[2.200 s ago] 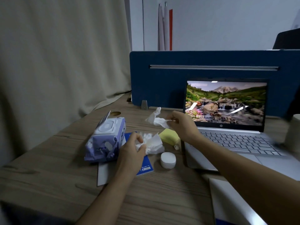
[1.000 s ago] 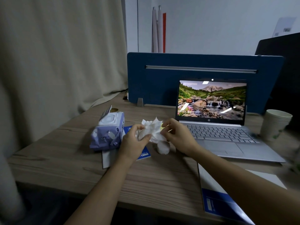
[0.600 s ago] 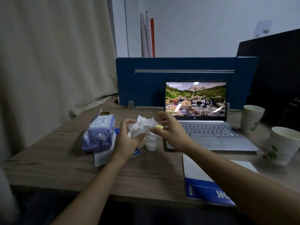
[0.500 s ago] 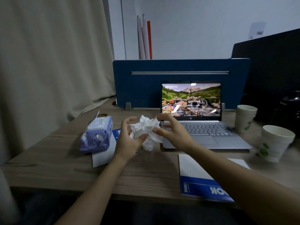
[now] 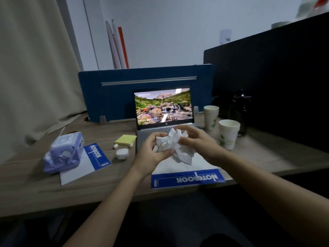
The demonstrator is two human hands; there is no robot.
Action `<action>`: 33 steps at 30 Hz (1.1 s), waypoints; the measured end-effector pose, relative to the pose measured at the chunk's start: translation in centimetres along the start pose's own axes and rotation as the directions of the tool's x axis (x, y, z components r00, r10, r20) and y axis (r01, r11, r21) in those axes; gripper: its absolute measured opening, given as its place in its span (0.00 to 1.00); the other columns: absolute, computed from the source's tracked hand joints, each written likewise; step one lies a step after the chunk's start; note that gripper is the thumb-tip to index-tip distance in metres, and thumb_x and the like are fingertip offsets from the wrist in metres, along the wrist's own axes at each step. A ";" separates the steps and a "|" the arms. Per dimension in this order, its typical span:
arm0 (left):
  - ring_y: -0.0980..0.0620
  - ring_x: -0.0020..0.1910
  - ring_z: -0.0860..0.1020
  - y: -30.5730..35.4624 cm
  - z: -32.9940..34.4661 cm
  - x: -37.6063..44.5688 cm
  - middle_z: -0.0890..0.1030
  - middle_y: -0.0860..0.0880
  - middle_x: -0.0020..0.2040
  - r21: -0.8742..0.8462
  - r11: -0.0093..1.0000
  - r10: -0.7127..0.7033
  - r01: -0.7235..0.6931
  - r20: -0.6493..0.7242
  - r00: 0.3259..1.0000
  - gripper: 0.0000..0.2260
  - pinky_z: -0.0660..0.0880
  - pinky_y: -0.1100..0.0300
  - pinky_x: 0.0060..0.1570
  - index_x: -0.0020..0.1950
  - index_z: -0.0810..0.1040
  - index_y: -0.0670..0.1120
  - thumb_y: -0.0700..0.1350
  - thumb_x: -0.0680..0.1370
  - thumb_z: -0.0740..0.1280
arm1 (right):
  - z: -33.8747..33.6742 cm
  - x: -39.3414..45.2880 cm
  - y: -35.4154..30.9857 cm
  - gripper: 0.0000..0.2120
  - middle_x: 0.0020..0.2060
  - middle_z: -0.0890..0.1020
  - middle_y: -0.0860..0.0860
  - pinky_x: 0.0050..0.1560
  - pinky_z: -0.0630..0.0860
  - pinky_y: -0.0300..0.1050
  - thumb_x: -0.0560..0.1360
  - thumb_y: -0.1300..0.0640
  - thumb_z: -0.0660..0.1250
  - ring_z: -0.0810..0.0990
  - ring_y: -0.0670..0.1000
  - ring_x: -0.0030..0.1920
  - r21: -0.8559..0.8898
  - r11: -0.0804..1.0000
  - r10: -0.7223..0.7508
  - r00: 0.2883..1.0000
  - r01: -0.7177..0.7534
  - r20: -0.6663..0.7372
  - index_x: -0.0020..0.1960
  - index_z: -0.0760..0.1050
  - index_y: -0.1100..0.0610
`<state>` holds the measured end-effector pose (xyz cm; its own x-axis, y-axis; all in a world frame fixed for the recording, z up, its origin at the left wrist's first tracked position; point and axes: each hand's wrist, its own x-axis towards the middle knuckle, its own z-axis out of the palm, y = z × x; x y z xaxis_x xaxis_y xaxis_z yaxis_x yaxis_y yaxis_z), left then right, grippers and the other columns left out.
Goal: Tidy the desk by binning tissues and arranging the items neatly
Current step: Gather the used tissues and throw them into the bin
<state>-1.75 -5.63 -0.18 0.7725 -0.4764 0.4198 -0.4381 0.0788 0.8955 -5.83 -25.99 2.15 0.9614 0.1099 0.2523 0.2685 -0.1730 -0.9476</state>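
A wad of crumpled white tissues (image 5: 173, 146) is held above the desk's front edge, in front of the open laptop (image 5: 163, 107). My left hand (image 5: 151, 154) grips its left side and my right hand (image 5: 195, 141) grips its right side, both pressed into the paper. On the desk to the left lie a purple wet-wipe pack (image 5: 64, 152), a blue-and-white notebook (image 5: 92, 159), a yellow sticky-note pad (image 5: 125, 139) and a small white round case (image 5: 122, 154). A second notebook (image 5: 187, 178) lies under my hands.
Two stacks of paper cups (image 5: 228, 133) stand right of the laptop, with a dark bottle (image 5: 240, 107) behind them. A blue divider (image 5: 115, 97) closes the back of the desk, a black partition the right side. A beige curtain hangs on the left.
Both hands lifted the tissues off the left part of the desk, bunched them into one wad and carried it right and toward me. The view has swung right.
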 end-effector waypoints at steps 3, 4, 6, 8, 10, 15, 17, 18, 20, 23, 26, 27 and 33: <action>0.51 0.55 0.82 0.5 4.2 -0.1 0.83 0.52 0.56 -0.067 0.998 -0.009 0.015 0.082 0.997 0.20 0.80 0.56 0.48 0.59 0.77 0.53 0.47 0.69 0.78 | -3.1 -3.9 -0.1 0.14 0.55 0.83 0.53 0.51 0.81 0.48 0.75 0.55 0.69 0.83 0.54 0.55 0.053 0.998 0.035 0.999 -0.033 -0.040 0.60 0.78 0.45; 0.50 0.55 0.82 0.6 5.8 -0.1 0.83 0.51 0.56 -0.095 0.995 -0.013 0.023 0.108 0.994 0.19 0.80 0.55 0.49 0.58 0.77 0.54 0.47 0.69 0.77 | -4.2 -5.3 0.0 0.14 0.54 0.84 0.53 0.51 0.82 0.49 0.75 0.56 0.69 0.83 0.55 0.54 0.065 0.997 0.047 0.996 -0.043 -0.072 0.60 0.79 0.47; 0.49 0.56 0.81 0.6 8.9 -0.2 0.83 0.50 0.56 -0.150 0.988 -0.022 0.047 0.163 0.986 0.16 0.80 0.53 0.51 0.57 0.79 0.55 0.46 0.71 0.76 | -6.3 -8.1 0.5 0.13 0.54 0.83 0.57 0.53 0.79 0.52 0.76 0.60 0.68 0.83 0.57 0.53 0.081 0.995 0.071 0.986 -0.059 -0.148 0.60 0.79 0.54; 0.48 0.56 0.81 0.4 12.2 -0.4 0.84 0.48 0.55 -0.180 0.982 -0.026 0.064 0.201 0.979 0.15 0.79 0.55 0.53 0.56 0.80 0.53 0.44 0.71 0.76 | -8.3 -11.1 1.1 0.13 0.51 0.83 0.59 0.52 0.78 0.51 0.76 0.64 0.67 0.82 0.57 0.50 0.091 0.993 0.086 0.976 -0.069 -0.201 0.61 0.77 0.61; 0.47 0.56 0.81 -0.2 15.6 -0.9 0.84 0.46 0.55 -0.211 0.973 -0.041 0.090 0.225 0.974 0.15 0.79 0.55 0.52 0.58 0.79 0.47 0.41 0.73 0.75 | -10.0 -14.2 1.7 0.11 0.45 0.84 0.54 0.42 0.79 0.42 0.76 0.65 0.66 0.83 0.52 0.44 0.088 0.992 0.107 0.964 -0.088 -0.242 0.59 0.75 0.65; 0.47 0.55 0.82 -2.5 22.8 -3.0 0.84 0.44 0.55 -0.277 0.936 -0.113 0.216 0.343 0.932 0.16 0.79 0.55 0.54 0.60 0.77 0.42 0.39 0.74 0.73 | -13.5 -20.8 4.3 0.10 0.43 0.82 0.55 0.39 0.77 0.40 0.76 0.65 0.67 0.82 0.51 0.41 0.100 0.984 0.173 0.928 -0.147 -0.330 0.55 0.75 0.67; 0.47 0.53 0.82 -4.0 25.3 -4.1 0.83 0.42 0.55 -0.281 0.922 -0.148 0.267 0.383 0.912 0.16 0.79 0.56 0.52 0.60 0.76 0.41 0.36 0.74 0.73 | -14.6 -23.3 6.2 0.12 0.45 0.79 0.59 0.41 0.77 0.42 0.75 0.65 0.67 0.80 0.54 0.43 0.088 0.975 0.223 0.904 -0.205 -0.366 0.57 0.73 0.69; 0.49 0.51 0.81 -4.9 26.5 -4.7 0.83 0.43 0.54 -0.266 0.919 -0.170 0.290 0.397 0.902 0.16 0.78 0.57 0.49 0.60 0.76 0.41 0.35 0.74 0.72 | -15.1 -24.5 7.3 0.12 0.45 0.79 0.58 0.40 0.77 0.42 0.75 0.66 0.67 0.80 0.53 0.42 0.090 0.968 0.249 0.891 -0.232 -0.379 0.57 0.73 0.69; 0.54 0.47 0.81 -6.9 28.5 -5.9 0.82 0.45 0.52 -0.215 0.917 -0.223 0.335 0.420 0.880 0.16 0.77 0.61 0.43 0.59 0.76 0.42 0.35 0.73 0.73 | -15.6 -26.7 9.7 0.09 0.43 0.80 0.56 0.38 0.76 0.40 0.75 0.67 0.67 0.80 0.50 0.40 0.094 0.957 0.288 0.874 -0.273 -0.392 0.56 0.75 0.66; 0.57 0.45 0.81 -10.4 30.9 -7.7 0.84 0.48 0.50 -0.090 0.914 -0.317 0.396 0.454 0.833 0.14 0.76 0.65 0.40 0.57 0.78 0.46 0.38 0.73 0.74 | -15.6 -29.5 13.6 0.08 0.42 0.81 0.53 0.39 0.75 0.38 0.75 0.68 0.67 0.80 0.48 0.40 0.085 0.937 0.342 0.840 -0.339 -0.422 0.54 0.75 0.66; 0.55 0.47 0.82 -14.3 32.6 -9.4 0.84 0.51 0.49 0.089 0.899 -0.420 0.430 0.461 0.782 0.13 0.77 0.62 0.44 0.55 0.79 0.49 0.43 0.72 0.75 | -15.0 -32.1 17.6 0.06 0.38 0.82 0.44 0.37 0.74 0.35 0.76 0.68 0.66 0.80 0.43 0.38 0.055 0.906 0.405 0.821 -0.420 -0.403 0.51 0.76 0.61; 0.54 0.48 0.81 -15.6 33.2 -10.0 0.84 0.51 0.49 0.144 0.885 -0.457 0.443 0.460 0.761 0.14 0.77 0.60 0.46 0.56 0.78 0.48 0.44 0.72 0.75 | -14.8 -32.9 18.9 0.06 0.35 0.82 0.42 0.35 0.73 0.33 0.77 0.68 0.66 0.79 0.40 0.35 0.052 0.897 0.423 0.816 -0.440 -0.395 0.52 0.75 0.60; 0.54 0.41 0.80 -20.9 36.5 -12.5 0.82 0.53 0.41 0.414 0.798 -0.600 0.438 0.485 0.636 0.11 0.71 0.65 0.34 0.50 0.78 0.48 0.49 0.71 0.75 | -13.5 -36.7 26.2 0.03 0.35 0.80 0.49 0.35 0.73 0.44 0.74 0.62 0.70 0.79 0.47 0.34 0.093 0.767 0.581 0.627 -0.634 -0.519 0.48 0.77 0.60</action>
<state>-19.01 -33.29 -29.52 0.5314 -0.7749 -0.3422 -0.2018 -0.5082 0.8373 -33.25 -47.72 -29.29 0.7902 -0.5394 -0.2910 -0.4094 -0.1111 -0.9056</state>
